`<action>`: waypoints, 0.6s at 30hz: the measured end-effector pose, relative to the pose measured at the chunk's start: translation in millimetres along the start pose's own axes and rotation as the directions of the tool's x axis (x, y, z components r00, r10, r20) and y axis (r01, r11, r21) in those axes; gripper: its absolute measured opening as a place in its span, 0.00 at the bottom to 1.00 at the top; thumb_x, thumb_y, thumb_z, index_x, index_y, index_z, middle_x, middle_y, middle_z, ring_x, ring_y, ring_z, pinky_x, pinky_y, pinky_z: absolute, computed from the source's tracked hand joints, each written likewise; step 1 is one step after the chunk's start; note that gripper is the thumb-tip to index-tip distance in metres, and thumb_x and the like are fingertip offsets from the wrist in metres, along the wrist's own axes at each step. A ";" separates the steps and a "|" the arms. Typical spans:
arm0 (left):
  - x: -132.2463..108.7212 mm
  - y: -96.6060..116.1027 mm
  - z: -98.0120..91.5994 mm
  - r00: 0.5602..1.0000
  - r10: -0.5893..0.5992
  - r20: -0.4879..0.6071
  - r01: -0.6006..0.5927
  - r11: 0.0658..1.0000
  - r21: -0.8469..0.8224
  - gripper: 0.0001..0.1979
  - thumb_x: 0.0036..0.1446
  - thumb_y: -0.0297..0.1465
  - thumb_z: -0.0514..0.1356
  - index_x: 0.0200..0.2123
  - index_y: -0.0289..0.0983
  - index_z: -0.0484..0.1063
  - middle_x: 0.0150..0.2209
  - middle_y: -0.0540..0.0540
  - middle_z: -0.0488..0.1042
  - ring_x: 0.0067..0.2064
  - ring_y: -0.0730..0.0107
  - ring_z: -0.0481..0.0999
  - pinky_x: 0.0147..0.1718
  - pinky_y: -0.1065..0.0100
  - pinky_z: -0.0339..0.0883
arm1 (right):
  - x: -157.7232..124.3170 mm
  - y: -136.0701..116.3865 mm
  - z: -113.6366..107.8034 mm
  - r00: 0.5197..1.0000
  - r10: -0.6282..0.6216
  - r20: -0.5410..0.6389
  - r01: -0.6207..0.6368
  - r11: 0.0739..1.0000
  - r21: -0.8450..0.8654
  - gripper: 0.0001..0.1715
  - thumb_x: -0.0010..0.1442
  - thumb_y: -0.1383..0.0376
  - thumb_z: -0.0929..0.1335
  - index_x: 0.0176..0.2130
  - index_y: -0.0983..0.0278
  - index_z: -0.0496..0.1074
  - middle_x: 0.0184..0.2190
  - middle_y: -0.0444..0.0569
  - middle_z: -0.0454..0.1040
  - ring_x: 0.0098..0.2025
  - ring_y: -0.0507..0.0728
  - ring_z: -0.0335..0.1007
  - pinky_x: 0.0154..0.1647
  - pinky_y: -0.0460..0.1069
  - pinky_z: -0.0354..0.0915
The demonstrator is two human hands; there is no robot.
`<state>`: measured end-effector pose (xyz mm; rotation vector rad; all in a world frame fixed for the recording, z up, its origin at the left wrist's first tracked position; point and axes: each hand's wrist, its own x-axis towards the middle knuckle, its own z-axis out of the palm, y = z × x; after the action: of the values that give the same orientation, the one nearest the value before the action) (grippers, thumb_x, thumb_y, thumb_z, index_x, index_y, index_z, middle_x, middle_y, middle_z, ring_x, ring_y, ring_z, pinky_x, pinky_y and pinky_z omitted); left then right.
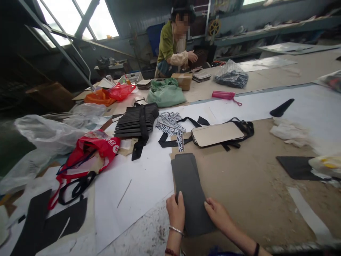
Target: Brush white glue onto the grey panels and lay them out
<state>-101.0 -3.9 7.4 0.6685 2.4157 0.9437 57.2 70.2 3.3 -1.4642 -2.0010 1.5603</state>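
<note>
Closest to me, at the bottom of the head view, are the two bare hands I follow: the left hand (176,209), with a silver bangle (176,230) at its wrist, and the right hand (218,215), with a thin black band (256,249) farther down its arm. Between them I have a small stack of long, dark grey flat panels (189,188). The left thumb lies along the near part of the stack's left edge, while the right thumb and fingers close at its right edge. Both grips look nearly closed on the panels; I cannot tell how far the fingers reach underneath. The panels are slightly fanned, their far ends resting over a brown board (239,199) beside a large white paper sheet (133,192).

Just beyond the panels I see black-and-white wave-patterned strips (170,124) and, to their right, a cream panel with rounded corners (217,134) lying on black straps. Left of the strips sits a thick row of black folded pieces (129,122) with a black strap across it, and nearer on the left, a red printed bag (98,149).

Farther off I make out a soft green bag (165,94) and a pink cylinder with a cord (223,95). Across the table, a co-worker in an olive top (165,46) handles dark brown pieces (199,58).
</note>
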 end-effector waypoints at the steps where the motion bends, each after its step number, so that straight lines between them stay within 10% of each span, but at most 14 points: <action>1: -0.3 -0.5 0.8 1.000 0.017 -0.003 -0.017 1.000 0.026 0.24 0.54 0.45 0.47 0.36 0.31 0.72 0.36 0.34 0.73 0.44 0.52 0.69 0.48 0.57 0.60 | -0.1 -0.3 -0.9 1.000 -0.001 -0.025 -0.001 0.997 -0.076 0.20 0.53 0.50 0.57 0.27 0.62 0.66 0.25 0.51 0.73 0.30 0.60 0.70 0.34 0.52 0.65; 10: 5.5 8.7 -2.4 0.985 0.131 0.114 -0.151 0.970 0.189 0.28 0.57 0.40 0.46 0.52 0.23 0.64 0.44 0.27 0.70 0.49 0.48 0.68 0.49 0.55 0.60 | 40.5 -27.5 9.5 0.985 0.103 -0.136 -0.088 0.989 0.116 0.27 0.54 0.52 0.62 0.44 0.70 0.67 0.45 0.62 0.71 0.47 0.63 0.68 0.49 0.55 0.61; 18: 33.3 7.2 -7.8 0.986 -0.070 0.152 0.050 0.990 0.131 0.31 0.54 0.44 0.47 0.48 0.21 0.65 0.47 0.25 0.70 0.52 0.48 0.68 0.52 0.56 0.60 | 45.5 -54.9 30.7 0.987 0.149 0.051 -0.157 0.888 0.432 0.26 0.55 0.51 0.64 0.40 0.70 0.72 0.34 0.54 0.77 0.33 0.58 0.73 0.32 0.50 0.68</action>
<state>-129.4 16.3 9.8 0.6843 2.3560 0.6905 -16.3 90.1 18.3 -1.4475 -1.4334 1.9315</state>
